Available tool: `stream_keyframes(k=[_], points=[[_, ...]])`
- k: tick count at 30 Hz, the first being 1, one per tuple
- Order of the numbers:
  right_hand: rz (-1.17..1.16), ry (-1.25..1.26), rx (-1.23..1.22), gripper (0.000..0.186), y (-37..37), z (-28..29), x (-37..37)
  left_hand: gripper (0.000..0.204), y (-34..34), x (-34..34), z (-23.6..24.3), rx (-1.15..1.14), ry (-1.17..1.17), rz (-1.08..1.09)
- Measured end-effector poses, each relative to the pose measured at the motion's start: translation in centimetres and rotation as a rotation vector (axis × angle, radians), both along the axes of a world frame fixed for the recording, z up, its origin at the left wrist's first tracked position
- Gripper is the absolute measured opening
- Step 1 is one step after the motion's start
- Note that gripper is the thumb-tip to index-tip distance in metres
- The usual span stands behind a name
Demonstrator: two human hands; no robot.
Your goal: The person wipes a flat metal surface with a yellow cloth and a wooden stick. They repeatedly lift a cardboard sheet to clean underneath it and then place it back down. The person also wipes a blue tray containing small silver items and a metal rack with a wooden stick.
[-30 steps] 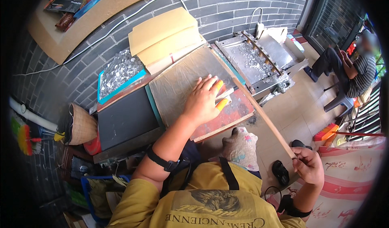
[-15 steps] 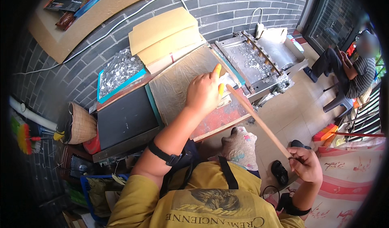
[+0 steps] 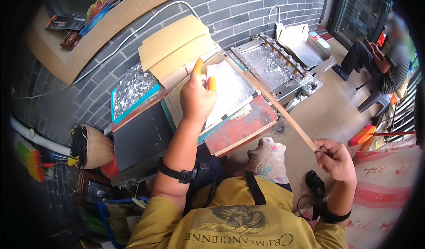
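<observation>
My right hand (image 3: 335, 160) grips the near end of a long, flat wooden stick (image 3: 290, 118). Its far end reaches over the right edge of a stack of sheets on the work table. Above the stack, my left hand (image 3: 198, 97) has orange finger covers on thumb and forefinger, which stand apart with nothing visible between them. Beside that hand lies a bright white or silvery sheet (image 3: 230, 87). A brownish thin sheet (image 3: 175, 103) shows at its left, partly hidden by my hand and forearm.
Tan paper sheets (image 3: 175, 40) and a blue-rimmed tray (image 3: 135, 91) of silvery scraps stand at the back left. A black board (image 3: 141, 127) lies nearer. Right of the stack is a metal frame (image 3: 270, 65) with scraps. A seated person (image 3: 392, 74) is at the far right.
My left hand has moved left, away from the stick's far end. The brownish sheet that covered the stack now shows only at the left, and the bright sheet lies exposed.
</observation>
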State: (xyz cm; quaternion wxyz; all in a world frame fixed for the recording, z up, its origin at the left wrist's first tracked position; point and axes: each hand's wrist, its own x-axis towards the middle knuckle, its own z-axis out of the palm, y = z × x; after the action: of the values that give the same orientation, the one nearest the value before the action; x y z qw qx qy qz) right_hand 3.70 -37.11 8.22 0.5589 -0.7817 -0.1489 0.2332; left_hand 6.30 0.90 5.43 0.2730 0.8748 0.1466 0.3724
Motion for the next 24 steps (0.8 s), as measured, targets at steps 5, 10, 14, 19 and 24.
stream_keyframes(k=[5,10,14,19,24], points=[[0.17,-0.118,-0.039,0.025,4.1,-1.2,2.0,0.057,0.4,-0.4,0.1,0.032,-0.052,0.0],[0.206,-0.097,0.088,0.027,7.9,-3.1,3.7,0.056,-0.2,0.1,-0.5,0.056,-0.05,-0.058],[0.172,-0.049,0.183,0.025,10.4,-4.9,4.7,0.054,-0.7,0.2,-1.0,-0.006,0.015,-0.208],[0.148,-0.051,0.15,0.024,12.0,-5.8,5.7,0.049,0.2,0.5,0.1,-0.053,0.07,-0.374],[0.111,-0.119,0.094,0.026,12.9,-5.5,6.4,0.035,5.0,3.2,3.2,0.253,0.066,-0.144]])
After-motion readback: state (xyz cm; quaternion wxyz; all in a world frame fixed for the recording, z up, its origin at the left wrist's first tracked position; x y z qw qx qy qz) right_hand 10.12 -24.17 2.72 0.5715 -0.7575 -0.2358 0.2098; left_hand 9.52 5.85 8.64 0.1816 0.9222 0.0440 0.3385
